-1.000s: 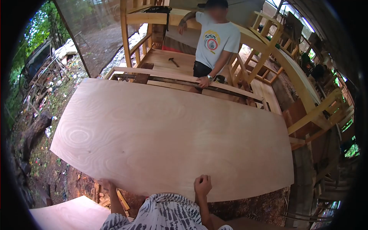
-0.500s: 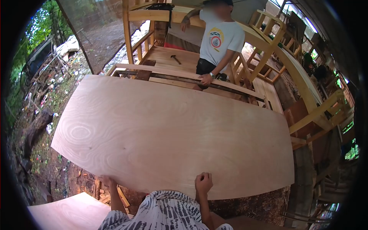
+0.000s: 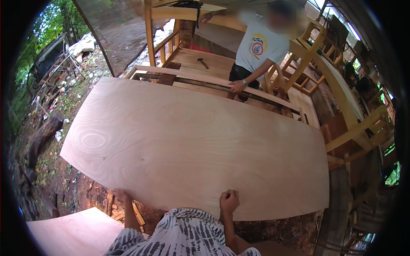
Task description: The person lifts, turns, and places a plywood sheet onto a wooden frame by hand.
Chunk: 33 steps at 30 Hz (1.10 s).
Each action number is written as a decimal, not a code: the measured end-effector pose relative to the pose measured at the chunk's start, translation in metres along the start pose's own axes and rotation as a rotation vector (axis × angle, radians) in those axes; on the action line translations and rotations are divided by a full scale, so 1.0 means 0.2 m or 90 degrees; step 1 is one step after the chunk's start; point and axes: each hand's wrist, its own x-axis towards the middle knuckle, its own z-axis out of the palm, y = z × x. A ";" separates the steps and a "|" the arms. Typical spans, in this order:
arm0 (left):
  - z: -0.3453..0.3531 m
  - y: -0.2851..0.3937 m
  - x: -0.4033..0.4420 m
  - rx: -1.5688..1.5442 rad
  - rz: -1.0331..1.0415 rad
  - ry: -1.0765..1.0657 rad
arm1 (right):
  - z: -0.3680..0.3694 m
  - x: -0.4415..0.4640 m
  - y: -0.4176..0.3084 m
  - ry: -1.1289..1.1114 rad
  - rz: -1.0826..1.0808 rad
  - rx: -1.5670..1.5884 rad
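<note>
A large plywood sheet (image 3: 192,149) lies flat in front of me, its near edge at my waist. At the sheet's near left edge is my left hand (image 3: 121,195), its fingers partly hidden by the edge. My right hand (image 3: 229,200) rests on top of the sheet near the front edge, fingers curled in; whether something small is inside cannot be made out. Beyond the far edge, a co-worker in a white T-shirt (image 3: 260,47) has one hand on a wooden rail (image 3: 205,77).
A hammer (image 3: 203,63) lies on planks behind the rail. Wooden frames (image 3: 341,98) stand at the right and back. Another pale sheet (image 3: 77,232) is at the lower left, near wood scraps (image 3: 137,213). Littered ground (image 3: 51,166) lies to the left.
The view has shifted a little, so the scene sits further right. The co-worker leans more to the right, with the hand still on the rail. My hands keep their places at the sheet.
</note>
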 end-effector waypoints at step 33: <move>0.05 -0.11 0.11 -0.086 0.016 -0.025 | -1.13 0.46 -1.42 -0.457 -0.265 1.161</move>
